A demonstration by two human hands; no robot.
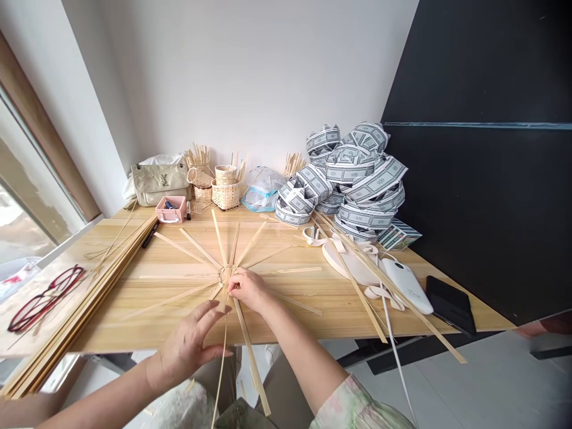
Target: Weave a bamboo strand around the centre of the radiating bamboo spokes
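A star of flat bamboo strips (226, 275) lies on the wooden table (313, 298), its spokes fanning out from a small woven hub. My right hand (247, 288) rests at the hub with fingers closed, pinching a thin weaving strand. My left hand (192, 342) hovers near the table's front edge, fingers spread, touching a thin bamboo strip (220, 369) that hangs down toward my lap. A wider strip (251, 357) also runs off the edge beside it.
Red glasses (44, 297) and a bundle of long strips (84, 298) lie at left. A pink box (171, 209), small baskets (224, 189) and a beige bag (158, 180) stand at the back. Patterned folded boxes (353, 179) pile at right, near a white device (406, 285) and black phone (449, 302).
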